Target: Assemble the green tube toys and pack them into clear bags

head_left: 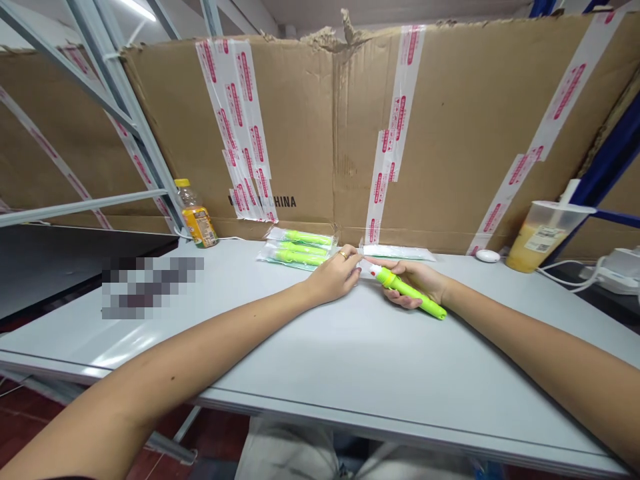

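A lime-green pen-shaped stick (413, 292) with a white tip, a red spot and a collar lies across my right hand (400, 273). The fingers of that hand are wrapped round it, and its white end points left. My left hand (336, 272), with a ring on one finger, is just left of the tip. Its fingers are bent and pressed together; whatever they pinch is too small to make out. Behind the left hand lie clear bags (295, 253) with similar green sticks inside. A flat white-and-green packet (397, 253) lies behind the right hand.
A tall cardboard wall (310, 120) closes off the back of the grey table (320, 360). A yellow-capped bottle (199, 223) stands at the back left. At the right are a drink cup (540, 237), a small white round object (487, 256) and a white plug with cables (613, 270).
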The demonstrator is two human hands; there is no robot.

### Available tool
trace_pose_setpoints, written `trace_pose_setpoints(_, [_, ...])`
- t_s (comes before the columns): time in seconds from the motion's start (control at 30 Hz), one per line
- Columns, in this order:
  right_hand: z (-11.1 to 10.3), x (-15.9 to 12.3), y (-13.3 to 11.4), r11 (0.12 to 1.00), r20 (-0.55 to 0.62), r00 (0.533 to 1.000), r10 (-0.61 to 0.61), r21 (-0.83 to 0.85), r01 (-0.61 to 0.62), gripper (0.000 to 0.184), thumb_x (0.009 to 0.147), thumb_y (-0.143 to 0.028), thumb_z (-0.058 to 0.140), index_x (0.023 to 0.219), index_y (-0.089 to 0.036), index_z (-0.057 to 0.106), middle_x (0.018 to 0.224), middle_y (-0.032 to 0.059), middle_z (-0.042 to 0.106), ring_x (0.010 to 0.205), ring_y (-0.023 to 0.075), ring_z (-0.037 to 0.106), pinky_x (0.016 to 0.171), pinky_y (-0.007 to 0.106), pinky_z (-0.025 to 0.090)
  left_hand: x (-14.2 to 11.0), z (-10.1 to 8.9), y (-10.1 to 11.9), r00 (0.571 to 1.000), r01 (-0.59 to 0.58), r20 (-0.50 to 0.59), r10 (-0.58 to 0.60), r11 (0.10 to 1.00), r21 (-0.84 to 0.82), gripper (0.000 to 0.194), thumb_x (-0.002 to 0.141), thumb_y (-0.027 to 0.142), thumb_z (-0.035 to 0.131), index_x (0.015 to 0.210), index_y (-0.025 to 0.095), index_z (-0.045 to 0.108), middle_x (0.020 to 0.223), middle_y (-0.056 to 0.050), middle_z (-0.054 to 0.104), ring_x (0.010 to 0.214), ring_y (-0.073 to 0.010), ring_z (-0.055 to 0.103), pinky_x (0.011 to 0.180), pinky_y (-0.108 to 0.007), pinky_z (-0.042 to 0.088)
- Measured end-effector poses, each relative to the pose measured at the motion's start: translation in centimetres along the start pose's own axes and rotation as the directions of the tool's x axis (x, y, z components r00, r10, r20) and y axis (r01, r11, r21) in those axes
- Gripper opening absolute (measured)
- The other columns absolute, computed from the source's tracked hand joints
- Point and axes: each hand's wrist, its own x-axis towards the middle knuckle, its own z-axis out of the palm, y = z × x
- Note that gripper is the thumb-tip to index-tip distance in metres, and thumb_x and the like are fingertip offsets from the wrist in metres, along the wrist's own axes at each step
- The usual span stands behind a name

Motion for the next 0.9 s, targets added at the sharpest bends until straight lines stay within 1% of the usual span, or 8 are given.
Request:
trace_pose_setpoints(0.17, [-0.2, 0.1, 0.1, 1.000, -0.038, 0.999, -0.018, -0.015, 0.017, 0.069, 0.086, -0.032, 0.048, 0.150, -0.028, 0.024, 0.065, 0.0008, 0.057, 0.042, 0.0118, 0.043, 0.033, 0.015, 0.029, 0.2, -0.1, -0.1, 0.997, 0.039, -0.062, -0.048, 0.989, -0.140, 0.024, 0.095, 0.021, 0.046, 0.111, 0.016, 0.063, 0.111, -0.011, 0.055, 0.097, -0.0191, 0.059, 0.092, -0.036, 0.050])
trace_pose_setpoints(0.27, [0.0, 0.0, 0.0, 0.999, -0.041, 0.999, -0.026, -0.025, 0.025, 0.066, 0.085, -0.031, 0.048, 0.147, -0.028, 0.026, 0.066, 0.0007, 0.057, 0.041, 0.0113, 0.042, 0.033, 0.015, 0.028, 0.5, -0.6, -0.5, 0.970, 0.155, -0.145, -0.193, 0.959, -0.238, 0.019, 0.094, 0.025, 0.051, 0.100, 0.017, 0.067, 0.100, -0.008, 0.059, 0.097, -0.0193, 0.058, 0.088, -0.035, 0.050])
trace_pose_setpoints(0.4, [0.3, -0.2, -0.2, 0.999, -0.087, 0.996, -0.022, -0.031, 0.019, 0.059, 0.085, -0.031, 0.049, 0.140, -0.029, 0.028, 0.066, -0.0004, 0.056, 0.042, 0.0110, 0.041, 0.033, 0.013, 0.027, 0.8, -1.4, -1.2, 0.857, 0.355, -0.184, -0.481, 0.810, -0.467, 0.018, 0.091, 0.033, 0.057, 0.088, 0.018, 0.067, 0.088, -0.004, 0.063, 0.088, -0.0184, 0.061, 0.081, -0.032, 0.052])
trace_pose_setpoints(0.47, [0.4, -0.2, -0.2, 0.999, -0.103, 0.994, -0.021, -0.036, 0.018, 0.055, 0.086, -0.031, 0.051, 0.137, -0.030, 0.030, 0.067, -0.0004, 0.056, 0.043, 0.0109, 0.043, 0.035, 0.013, 0.027, 0.8, -1.7, -1.3, 0.797, 0.392, -0.136, -0.588, 0.677, -0.623, 0.022, 0.089, 0.038, 0.060, 0.088, 0.017, 0.066, 0.084, -0.003, 0.064, 0.077, -0.0160, 0.064, 0.074, -0.031, 0.055])
trace_pose_setpoints(0.53, [0.4, -0.2, -0.2, 0.999, -0.110, 0.994, -0.021, -0.044, 0.016, 0.053, 0.086, -0.031, 0.051, 0.135, -0.029, 0.032, 0.068, 0.0002, 0.057, 0.045, 0.0108, 0.044, 0.036, 0.013, 0.028, 0.9, -1.8, -1.0, 0.766, 0.396, -0.079, -0.638, 0.564, -0.725, 0.026, 0.086, 0.043, 0.063, 0.089, 0.017, 0.065, 0.081, -0.001, 0.063, 0.068, -0.0141, 0.064, 0.067, -0.030, 0.057])
trace_pose_setpoints(0.6, [0.4, -0.1, -0.1, 0.999, -0.110, 0.994, -0.017, -0.051, 0.011, 0.052, 0.086, -0.030, 0.052, 0.134, -0.029, 0.033, 0.068, 0.0007, 0.057, 0.045, 0.0112, 0.045, 0.036, 0.013, 0.027, 1.0, -1.7, -0.6, 0.764, 0.383, -0.049, -0.643, 0.514, -0.768, 0.030, 0.083, 0.046, 0.066, 0.086, 0.016, 0.065, 0.077, 0.000, 0.062, 0.066, -0.0135, 0.063, 0.065, -0.030, 0.059])
trace_pose_setpoints(0.73, [0.5, 0.1, 0.0, 0.999, -0.111, 0.994, -0.008, -0.054, 0.002, 0.050, 0.085, -0.030, 0.054, 0.131, -0.028, 0.035, 0.068, 0.0008, 0.058, 0.045, 0.0122, 0.046, 0.035, 0.014, 0.027, 0.8, -1.1, 0.1, 0.795, 0.367, 0.010, -0.607, 0.469, -0.803, 0.035, 0.078, 0.050, 0.071, 0.083, 0.016, 0.063, 0.076, 0.001, 0.061, 0.068, -0.0134, 0.063, 0.063, -0.030, 0.061])
trace_pose_setpoints(0.9, [0.7, 0.3, 0.2, 0.997, -0.153, 0.988, -0.013, -0.073, 0.002, 0.035, 0.088, -0.034, 0.059, 0.116, -0.022, 0.041, 0.069, 0.0041, 0.062, 0.047, 0.0116, 0.049, 0.036, 0.014, 0.029, 0.4, -0.3, 0.5, 0.811, 0.395, 0.150, -0.565, 0.340, -0.853, 0.046, 0.076, 0.051, 0.075, 0.094, 0.019, 0.048, 0.082, 0.003, 0.059, 0.053, -0.0144, 0.068, 0.044, -0.025, 0.053])
